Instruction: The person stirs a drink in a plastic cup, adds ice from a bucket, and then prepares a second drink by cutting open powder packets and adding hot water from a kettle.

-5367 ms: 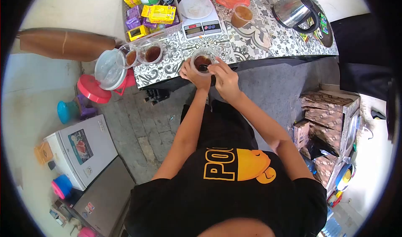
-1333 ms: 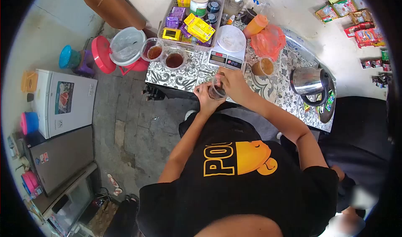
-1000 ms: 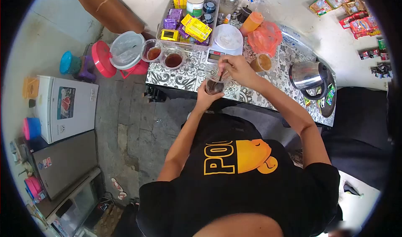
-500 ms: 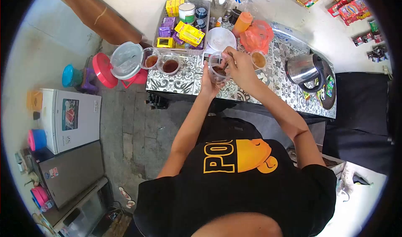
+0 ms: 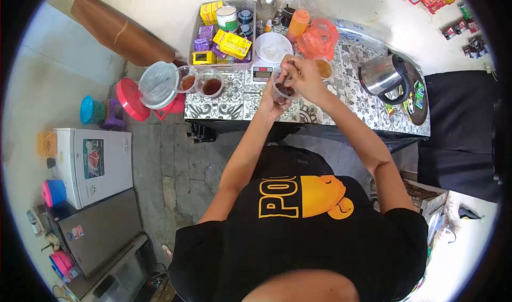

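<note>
My left hand (image 5: 272, 103) is wrapped round a clear plastic cup (image 5: 278, 95) with dark brown contents, held over the front edge of the table. Above the rim, my right hand (image 5: 306, 79) pinches the thin handle of a spoon (image 5: 287, 80), whose lower end is down inside the cup. Just behind stands a small digital scale (image 5: 262, 73) with a white bowl (image 5: 273, 48). To the left are two more cups, one with dark red-brown liquid (image 5: 212, 86) and one with amber-brown liquid (image 5: 187, 82). A cup of light brown stuff (image 5: 324, 68) stands behind my right wrist.
A grey basket (image 5: 253, 35) of boxes, a can and jars stands at the back. Right of it are an orange squeeze bottle (image 5: 298, 25) and a red plastic bag (image 5: 318, 39). A steel kettle (image 5: 380, 79) sits at the right. A lidded tub (image 5: 158, 83) is off the table's left end.
The view has shifted slightly. The cup stays in my left hand and is tilted a little differently. My right hand has shifted, with the spoon still in the cup.
</note>
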`<state>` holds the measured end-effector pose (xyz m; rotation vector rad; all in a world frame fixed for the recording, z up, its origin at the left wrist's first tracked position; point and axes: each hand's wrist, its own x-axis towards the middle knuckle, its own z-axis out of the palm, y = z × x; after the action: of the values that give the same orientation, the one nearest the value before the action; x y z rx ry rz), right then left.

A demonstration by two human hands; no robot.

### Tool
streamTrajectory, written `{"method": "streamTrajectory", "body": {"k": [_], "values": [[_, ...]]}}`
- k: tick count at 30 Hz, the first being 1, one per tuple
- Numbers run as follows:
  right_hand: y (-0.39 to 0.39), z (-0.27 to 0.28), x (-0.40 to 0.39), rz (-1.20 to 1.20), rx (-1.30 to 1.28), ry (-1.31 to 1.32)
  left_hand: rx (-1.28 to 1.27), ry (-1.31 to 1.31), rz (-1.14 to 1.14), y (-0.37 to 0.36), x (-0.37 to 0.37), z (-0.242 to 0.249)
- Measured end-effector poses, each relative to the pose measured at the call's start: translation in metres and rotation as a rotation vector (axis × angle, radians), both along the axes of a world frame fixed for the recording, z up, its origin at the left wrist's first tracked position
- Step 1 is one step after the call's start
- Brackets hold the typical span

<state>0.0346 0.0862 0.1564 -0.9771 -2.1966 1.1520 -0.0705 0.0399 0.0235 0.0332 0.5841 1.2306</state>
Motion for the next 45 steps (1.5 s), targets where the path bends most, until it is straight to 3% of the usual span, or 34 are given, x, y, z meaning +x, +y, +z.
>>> {"method": "streamTrajectory", "body": {"k": [2, 4, 7, 9, 16, 21, 29, 32, 34, 38, 40, 45], "values": [[0.001, 0.007, 0.002, -0.062, -0.032, 0.086, 0.040, -0.111, -0.081, 0.008, -0.004, -0.021], [0.005, 0.011, 0.002, -0.169, -0.054, 0.192, 0.033, -0.120, -0.079, 0.003, -0.007, 0.002], [0.000, 0.021, 0.000, -0.181, -0.052, 0.224, 0.027, -0.172, -0.071, 0.003, -0.010, 0.008], [-0.005, 0.026, 0.000, -0.184, -0.041, 0.114, 0.080, -0.196, -0.088, 0.007, -0.012, 0.003], [-0.007, 0.015, 0.005, -0.093, -0.047, 0.090, -0.020, -0.245, -0.036, 0.006, -0.007, -0.001], [-0.002, 0.032, 0.018, -0.003, -0.117, 0.078, 0.039, -0.317, -0.140, 0.013, -0.008, -0.009], [-0.020, 0.037, 0.018, -0.071, 0.028, 0.109, 0.088, -0.234, -0.107, 0.003, -0.003, 0.027], [-0.025, 0.037, 0.016, -0.098, 0.077, 0.111, -0.024, -0.120, -0.026, 0.003, -0.001, 0.028], [-0.028, 0.048, 0.019, 0.084, 0.285, -0.030, -0.071, -0.220, -0.053, 0.000, -0.002, 0.025], [-0.027, 0.046, 0.021, 0.048, 0.265, -0.015, -0.002, -0.291, -0.068, -0.001, -0.002, 0.021], [-0.028, 0.041, 0.017, -0.060, 0.136, 0.147, -0.015, -0.280, -0.053, -0.005, -0.002, 0.034], [-0.026, 0.048, 0.008, -0.209, -0.060, 0.168, -0.091, -0.314, -0.075, -0.009, -0.001, 0.036]]}}
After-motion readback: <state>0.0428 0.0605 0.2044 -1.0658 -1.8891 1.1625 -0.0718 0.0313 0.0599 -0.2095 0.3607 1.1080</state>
